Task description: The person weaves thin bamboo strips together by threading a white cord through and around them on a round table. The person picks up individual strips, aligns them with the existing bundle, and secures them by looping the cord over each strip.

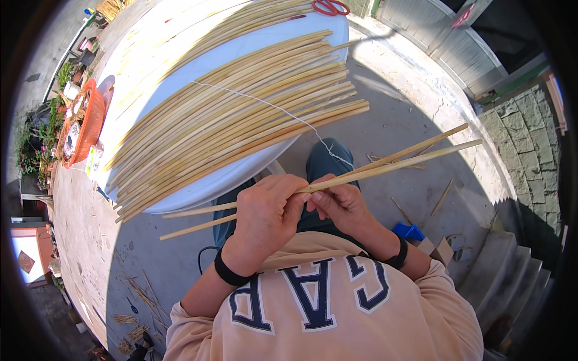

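My left hand and my right hand are close together above my knees, both closed on two pale reed sticks that cross at my fingers and spread apart toward either end. My thumbs and fingertips press where the sticks meet. Just beyond, a row of several straight reeds lies on a round white table. A thin white string runs across that row and hangs down behind the held sticks to a tangled part near my right hand.
Red scissors and more reeds lie on the table's far part. An orange basin is at the left. On the ground are scattered reed pieces, a blue plastic object and an open cardboard box. Concrete steps stand at the lower right.
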{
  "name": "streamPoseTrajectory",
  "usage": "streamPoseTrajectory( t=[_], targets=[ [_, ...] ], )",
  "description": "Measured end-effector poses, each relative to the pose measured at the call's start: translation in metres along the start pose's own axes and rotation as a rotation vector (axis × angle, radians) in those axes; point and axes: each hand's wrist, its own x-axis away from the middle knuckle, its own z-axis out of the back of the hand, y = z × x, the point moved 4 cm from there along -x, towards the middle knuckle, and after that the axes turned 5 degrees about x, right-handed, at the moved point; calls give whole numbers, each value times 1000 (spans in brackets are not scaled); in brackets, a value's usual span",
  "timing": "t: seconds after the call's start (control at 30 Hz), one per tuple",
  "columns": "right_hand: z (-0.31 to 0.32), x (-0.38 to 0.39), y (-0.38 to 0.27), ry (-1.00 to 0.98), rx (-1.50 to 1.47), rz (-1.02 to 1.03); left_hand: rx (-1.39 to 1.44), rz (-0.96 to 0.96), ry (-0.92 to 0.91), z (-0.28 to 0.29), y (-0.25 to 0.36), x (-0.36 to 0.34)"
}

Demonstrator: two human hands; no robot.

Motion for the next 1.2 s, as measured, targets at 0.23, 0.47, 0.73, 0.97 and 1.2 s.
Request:
streamPoseTrajectory(
  t=[0.23, 0.47, 0.73, 0.97, 1.2],
  targets=[
    [-1, 1, -10, -92, -47, -232, 344, 333, -72, -6, -26, 5],
    [-8, 2, -12, -181, -367, -438, 836, 742, -255, -7, -43, 9],
    [-10, 4, -16, -190, -407, -494, 981, 785, -307, -13, -50, 12],
    [-9, 5, -13, -109, -272, -504, 815, 681, -251, -11, -40, 8],
    [-9, 3, -6, -24, -273, -391, 654, 598, -208, -12, -40, 8]
  ],
)
